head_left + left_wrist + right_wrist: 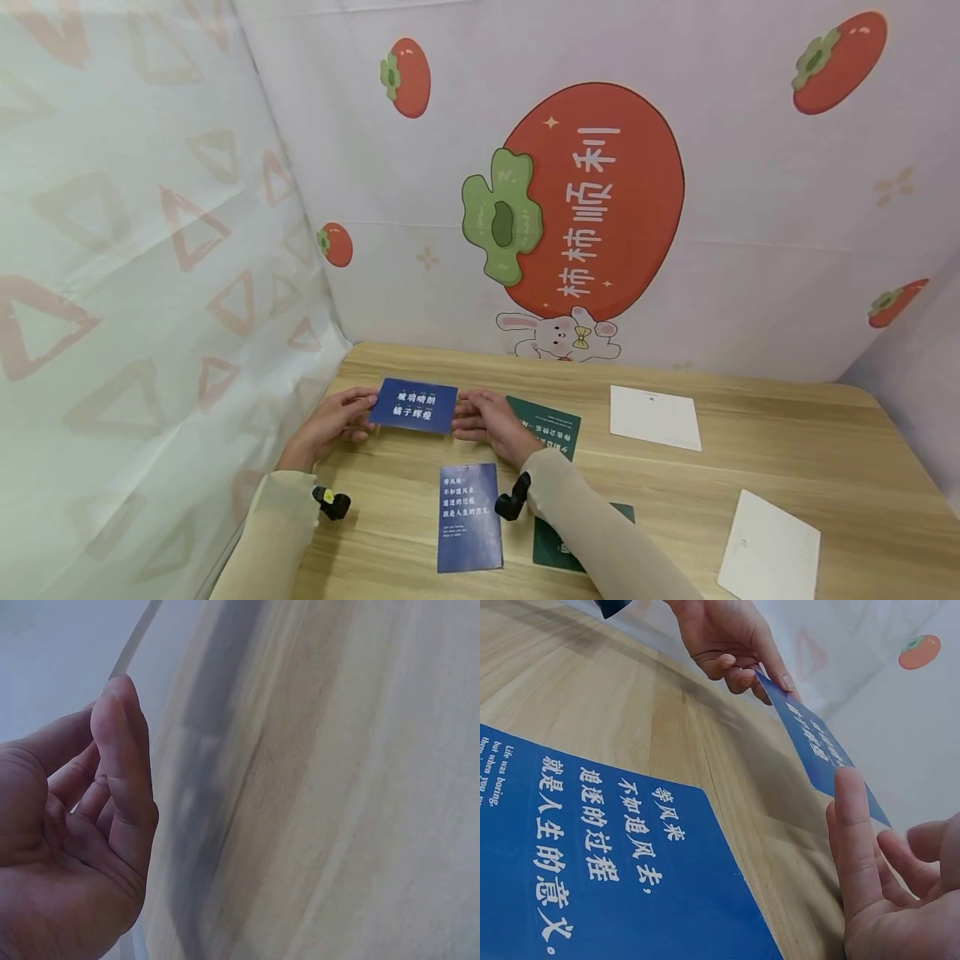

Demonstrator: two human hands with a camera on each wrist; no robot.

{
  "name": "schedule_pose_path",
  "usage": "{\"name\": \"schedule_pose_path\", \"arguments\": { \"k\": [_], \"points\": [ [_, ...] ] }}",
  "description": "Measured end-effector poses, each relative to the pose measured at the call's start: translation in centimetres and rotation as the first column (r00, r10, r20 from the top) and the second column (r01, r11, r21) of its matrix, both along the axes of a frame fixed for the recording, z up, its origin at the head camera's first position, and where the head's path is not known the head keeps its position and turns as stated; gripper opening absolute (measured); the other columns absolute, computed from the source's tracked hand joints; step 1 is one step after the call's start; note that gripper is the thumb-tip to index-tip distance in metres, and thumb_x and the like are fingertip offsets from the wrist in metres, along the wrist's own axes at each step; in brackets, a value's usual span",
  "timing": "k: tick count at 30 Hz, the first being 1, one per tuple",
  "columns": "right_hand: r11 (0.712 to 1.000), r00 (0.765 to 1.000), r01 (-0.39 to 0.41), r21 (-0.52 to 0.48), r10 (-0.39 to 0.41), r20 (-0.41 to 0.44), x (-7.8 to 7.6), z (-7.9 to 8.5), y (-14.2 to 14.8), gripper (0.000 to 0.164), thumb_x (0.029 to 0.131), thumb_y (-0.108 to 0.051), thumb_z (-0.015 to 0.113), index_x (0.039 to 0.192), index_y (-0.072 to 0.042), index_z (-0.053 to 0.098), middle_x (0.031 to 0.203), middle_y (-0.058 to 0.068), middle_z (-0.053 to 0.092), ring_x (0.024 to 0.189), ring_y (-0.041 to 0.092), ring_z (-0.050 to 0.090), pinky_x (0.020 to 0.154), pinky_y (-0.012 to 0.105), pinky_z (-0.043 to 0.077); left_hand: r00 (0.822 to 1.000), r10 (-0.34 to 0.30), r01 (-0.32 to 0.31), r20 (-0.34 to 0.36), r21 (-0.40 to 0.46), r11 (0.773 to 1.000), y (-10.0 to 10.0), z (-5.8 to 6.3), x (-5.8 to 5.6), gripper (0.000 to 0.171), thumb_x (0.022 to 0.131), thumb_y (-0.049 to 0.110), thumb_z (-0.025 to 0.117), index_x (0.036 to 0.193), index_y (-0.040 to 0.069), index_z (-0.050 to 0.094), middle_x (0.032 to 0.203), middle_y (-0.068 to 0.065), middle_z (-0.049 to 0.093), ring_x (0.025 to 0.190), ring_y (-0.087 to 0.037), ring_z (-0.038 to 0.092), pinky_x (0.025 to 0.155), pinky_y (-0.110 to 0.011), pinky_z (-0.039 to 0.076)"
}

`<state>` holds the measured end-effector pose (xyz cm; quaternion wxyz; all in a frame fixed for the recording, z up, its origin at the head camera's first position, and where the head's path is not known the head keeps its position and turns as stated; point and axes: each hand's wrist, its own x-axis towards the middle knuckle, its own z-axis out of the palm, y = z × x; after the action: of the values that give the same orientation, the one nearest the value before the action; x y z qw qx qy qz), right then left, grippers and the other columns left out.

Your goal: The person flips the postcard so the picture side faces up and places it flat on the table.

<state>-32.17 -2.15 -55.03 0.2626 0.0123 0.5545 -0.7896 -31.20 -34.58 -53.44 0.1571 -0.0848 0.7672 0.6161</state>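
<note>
A blue postcard (pixel 414 406) with white lettering is tilted up above the wooden table, between both hands. My left hand (pixel 336 423) pinches its left edge between thumb and fingers; the left wrist view shows the card (pixel 136 639) as a thin edge-on strip. At the opposite edge is my right hand (pixel 491 423). Its fingers (pixel 855 840) are fairly straight, overlapping the card's edge in the right wrist view, the thumb standing apart from them. Nearer me, a second blue postcard (pixel 468 521) lies lettered side up.
A green postcard (pixel 558 421) lies partly behind my right hand, another green card (pixel 551 546) partly under the right forearm. To the right lie two white cards (pixel 654 417), one farther back, one nearer (pixel 772 546). Patterned cloth walls (pixel 420 183) border the table's back and left.
</note>
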Motion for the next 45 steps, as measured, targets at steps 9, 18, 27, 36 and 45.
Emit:
{"name": "schedule_pose_path", "arguments": {
  "k": [9,18,27,36,45],
  "points": [
    [1.000,1.000,-0.019,-0.013,0.019,0.007,0.4,0.0,0.6,0.058,0.109,-0.045,0.033,0.143,0.000,0.046,0.133,0.025,0.058,0.105,0.039,0.069,0.083,0.045,0.062,1.000,0.004,-0.003,0.016,-0.023,1.000,-0.2,-0.8,0.5,0.048,0.103,0.030,0.058,0.144,0.007,0.050,0.121,-0.011,0.060,0.079,-0.017,0.070,0.067,-0.030,0.062],
    [0.998,0.999,-0.034,-0.048,0.033,-0.024,1.3,0.3,1.9,0.066,0.107,-0.053,0.031,0.148,-0.002,0.041,0.141,0.026,0.053,0.115,0.040,0.065,0.087,0.044,0.061,0.999,-0.047,0.043,-0.012,-0.225,0.973,0.1,-0.6,1.0,0.046,0.105,0.031,0.054,0.143,0.007,0.053,0.094,-0.012,0.066,0.069,-0.018,0.065,0.060,-0.036,0.062],
    [0.997,0.999,-0.022,-0.074,0.020,-0.025,2.2,0.1,3.7,0.075,0.100,-0.065,0.037,0.151,-0.009,0.040,0.142,0.021,0.055,0.117,0.039,0.064,0.088,0.045,0.060,0.998,-0.064,0.061,-0.006,-0.208,0.976,1.2,0.2,1.7,0.043,0.106,0.030,0.052,0.142,0.007,0.053,0.089,-0.014,0.061,0.065,-0.018,0.062,0.061,-0.038,0.063],
    [1.000,0.999,-0.007,-0.028,0.005,-0.054,2.8,0.1,5.8,0.071,0.104,-0.061,0.029,0.152,-0.009,0.037,0.142,0.023,0.053,0.115,0.039,0.065,0.087,0.047,0.061,0.995,-0.091,0.085,-0.032,-0.152,0.985,3.2,0.0,2.6,0.040,0.105,0.030,0.052,0.138,0.007,0.056,0.111,-0.017,0.059,0.073,-0.020,0.064,0.062,-0.041,0.063],
    [1.000,0.997,0.005,0.001,-0.005,-0.071,3.2,0.4,7.7,0.078,0.099,-0.068,0.032,0.150,-0.009,0.038,0.144,0.024,0.051,0.113,0.039,0.067,0.084,0.049,0.061,0.991,-0.127,0.123,-0.033,-0.108,0.986,7.5,-0.4,2.8,0.035,0.105,0.027,0.053,0.134,0.010,0.059,0.114,-0.014,0.061,0.072,-0.020,0.064,0.058,-0.040,0.063]
  ]
}}
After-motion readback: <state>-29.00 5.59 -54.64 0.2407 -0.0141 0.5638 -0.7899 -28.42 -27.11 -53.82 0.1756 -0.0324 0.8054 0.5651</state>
